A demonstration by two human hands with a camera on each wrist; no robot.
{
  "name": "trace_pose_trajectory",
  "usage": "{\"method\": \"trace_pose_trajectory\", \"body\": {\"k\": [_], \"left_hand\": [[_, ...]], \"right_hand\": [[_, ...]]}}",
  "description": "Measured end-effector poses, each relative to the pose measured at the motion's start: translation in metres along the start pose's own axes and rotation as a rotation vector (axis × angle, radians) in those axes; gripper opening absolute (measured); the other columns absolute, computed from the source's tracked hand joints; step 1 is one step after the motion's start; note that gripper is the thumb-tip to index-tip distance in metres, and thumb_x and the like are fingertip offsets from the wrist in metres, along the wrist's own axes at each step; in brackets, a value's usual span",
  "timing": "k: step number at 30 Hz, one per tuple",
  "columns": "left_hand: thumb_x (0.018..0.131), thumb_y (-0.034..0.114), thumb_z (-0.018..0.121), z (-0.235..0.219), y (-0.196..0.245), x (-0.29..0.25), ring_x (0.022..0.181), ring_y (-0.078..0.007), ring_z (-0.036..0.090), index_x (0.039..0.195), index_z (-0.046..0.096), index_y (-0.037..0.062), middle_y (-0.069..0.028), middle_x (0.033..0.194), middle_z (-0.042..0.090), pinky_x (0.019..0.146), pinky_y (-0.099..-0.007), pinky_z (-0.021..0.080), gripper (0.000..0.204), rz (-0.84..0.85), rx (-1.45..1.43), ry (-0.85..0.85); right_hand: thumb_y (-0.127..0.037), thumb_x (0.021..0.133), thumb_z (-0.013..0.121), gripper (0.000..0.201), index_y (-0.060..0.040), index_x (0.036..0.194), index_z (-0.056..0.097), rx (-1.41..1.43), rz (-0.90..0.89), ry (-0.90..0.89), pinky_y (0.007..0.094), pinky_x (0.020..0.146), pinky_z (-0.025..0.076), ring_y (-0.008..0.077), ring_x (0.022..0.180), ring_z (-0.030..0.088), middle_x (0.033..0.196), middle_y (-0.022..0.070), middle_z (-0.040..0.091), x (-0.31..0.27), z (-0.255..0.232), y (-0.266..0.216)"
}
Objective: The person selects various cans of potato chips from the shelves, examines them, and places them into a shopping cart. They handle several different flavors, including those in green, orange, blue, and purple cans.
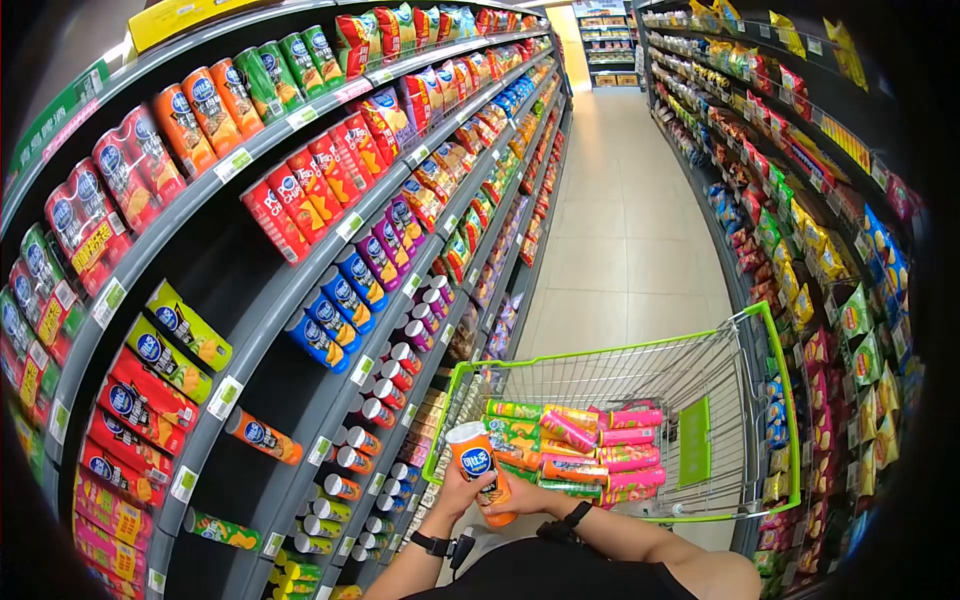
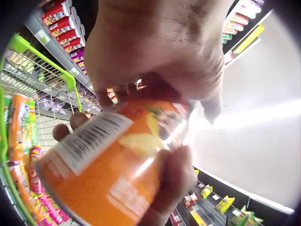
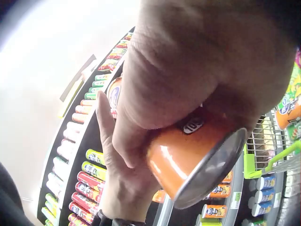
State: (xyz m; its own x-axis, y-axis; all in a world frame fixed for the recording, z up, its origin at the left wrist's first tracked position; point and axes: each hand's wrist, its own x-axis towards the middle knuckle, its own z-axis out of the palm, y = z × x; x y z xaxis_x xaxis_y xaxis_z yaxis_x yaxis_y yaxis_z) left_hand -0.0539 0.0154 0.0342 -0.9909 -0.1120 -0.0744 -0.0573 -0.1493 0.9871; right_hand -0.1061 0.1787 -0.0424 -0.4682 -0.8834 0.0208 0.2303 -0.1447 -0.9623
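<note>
An orange chip canister [image 1: 478, 462] with a white lid and a blue label is held between both hands in front of the body, above the cart's near side. My left hand [image 1: 462, 494] grips it on the left, fingers curled round its side. Lower down on the right, my right hand [image 1: 518, 494] grips it near the bottom. The left wrist view shows a barcode [image 2: 96, 136] on the canister's side. In the right wrist view the canister's metal base [image 3: 214, 169] sticks out below the right hand.
A green-rimmed shopping cart [image 1: 612, 352] stands right ahead, with several pink, orange and green canisters [image 1: 632, 437] lying in it. Shelves of chip canisters [image 1: 140, 400] run along the left. Shelves of bagged snacks [image 1: 820, 255] line the right. A tiled aisle [image 1: 625, 200] stretches forward.
</note>
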Motion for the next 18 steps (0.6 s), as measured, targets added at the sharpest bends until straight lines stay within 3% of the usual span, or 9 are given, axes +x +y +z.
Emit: {"method": "trace_pose_trajectory", "body": {"k": [2, 6, 9, 10, 12, 14, 15, 18], "left_hand": [[0.076, 0.008, 0.085, 0.008, 0.008, 0.001, 0.103, -0.0150, 0.063, 0.131, 0.052, 0.0028, -0.0058, 0.114, 0.064, 0.088, -0.0307, 0.054, 0.064, 0.053, 0.057, 0.060], [0.078, 0.006, 0.083, -0.001, 0.001, 0.005, 0.102, -0.0174, 0.064, 0.134, 0.045, 0.0047, -0.0074, 0.118, 0.062, 0.088, -0.0331, 0.054, 0.068, 0.091, 0.159, 0.253], [0.081, 0.004, 0.079, -0.015, -0.008, 0.002, 0.106, -0.0205, 0.065, 0.135, 0.044, 0.0051, -0.0094, 0.119, 0.063, 0.091, -0.0369, 0.054, 0.064, 0.042, -0.127, 0.215], [0.082, 0.009, 0.076, -0.019, -0.006, 0.000, 0.113, -0.0274, 0.064, 0.136, 0.043, 0.0055, -0.0132, 0.122, 0.063, 0.096, -0.0416, 0.053, 0.063, 0.067, -0.215, 0.130], [0.081, 0.015, 0.076, -0.018, 0.005, -0.005, 0.116, -0.0309, 0.063, 0.136, 0.044, 0.0053, -0.0150, 0.123, 0.063, 0.100, -0.0442, 0.052, 0.065, 0.076, -0.358, 0.005], [0.078, 0.026, 0.077, -0.012, 0.020, -0.011, 0.121, -0.0357, 0.060, 0.136, 0.044, 0.0050, -0.0179, 0.125, 0.062, 0.104, -0.0485, 0.049, 0.070, 0.081, -0.414, -0.059], [0.078, 0.027, 0.077, -0.012, 0.019, -0.011, 0.121, -0.0354, 0.060, 0.136, 0.045, 0.0052, -0.0177, 0.125, 0.062, 0.104, -0.0483, 0.049, 0.070, 0.088, -0.418, -0.073], [0.079, 0.028, 0.077, -0.014, 0.014, -0.007, 0.120, -0.0323, 0.059, 0.136, 0.045, 0.0058, -0.0158, 0.123, 0.062, 0.102, -0.0459, 0.049, 0.069, 0.108, -0.397, -0.080]], "right_hand": [[-0.027, 0.080, 0.086, 0.089, -0.0060, 0.147, 0.031, -0.159, -0.063, 0.065, 0.0330, 0.097, 0.048, 0.0169, 0.112, 0.056, 0.123, 0.0067, 0.058, 0.006, -0.005, 0.026], [-0.051, 0.075, 0.086, 0.098, 0.0002, 0.142, 0.036, -0.360, -0.014, 0.186, 0.0343, 0.095, 0.048, 0.0216, 0.114, 0.058, 0.125, 0.0146, 0.058, 0.001, 0.000, -0.003], [-0.048, 0.081, 0.082, 0.088, 0.0007, 0.140, 0.040, -0.230, -0.036, 0.049, 0.0338, 0.097, 0.046, 0.0208, 0.116, 0.057, 0.126, 0.0129, 0.058, 0.006, -0.010, 0.007], [-0.047, 0.083, 0.081, 0.083, 0.0004, 0.139, 0.041, -0.173, 0.008, -0.008, 0.0335, 0.097, 0.046, 0.0200, 0.116, 0.056, 0.126, 0.0120, 0.058, 0.007, -0.014, 0.015], [-0.043, 0.087, 0.078, 0.075, -0.0003, 0.138, 0.043, -0.056, 0.099, -0.121, 0.0331, 0.097, 0.046, 0.0185, 0.116, 0.055, 0.126, 0.0100, 0.058, 0.009, -0.020, 0.030], [-0.040, 0.089, 0.076, 0.072, -0.0007, 0.139, 0.043, 0.075, 0.106, -0.238, 0.0320, 0.097, 0.046, 0.0170, 0.116, 0.054, 0.127, 0.0094, 0.058, 0.005, -0.015, 0.015], [-0.039, 0.090, 0.076, 0.071, -0.0009, 0.140, 0.042, 0.142, 0.110, -0.297, 0.0315, 0.097, 0.045, 0.0163, 0.116, 0.054, 0.127, 0.0092, 0.058, 0.004, -0.013, 0.010], [-0.038, 0.089, 0.077, 0.072, -0.0003, 0.140, 0.042, 0.097, 0.149, -0.257, 0.0303, 0.096, 0.046, 0.0151, 0.115, 0.055, 0.127, 0.0079, 0.057, 0.004, -0.010, 0.008]]}}
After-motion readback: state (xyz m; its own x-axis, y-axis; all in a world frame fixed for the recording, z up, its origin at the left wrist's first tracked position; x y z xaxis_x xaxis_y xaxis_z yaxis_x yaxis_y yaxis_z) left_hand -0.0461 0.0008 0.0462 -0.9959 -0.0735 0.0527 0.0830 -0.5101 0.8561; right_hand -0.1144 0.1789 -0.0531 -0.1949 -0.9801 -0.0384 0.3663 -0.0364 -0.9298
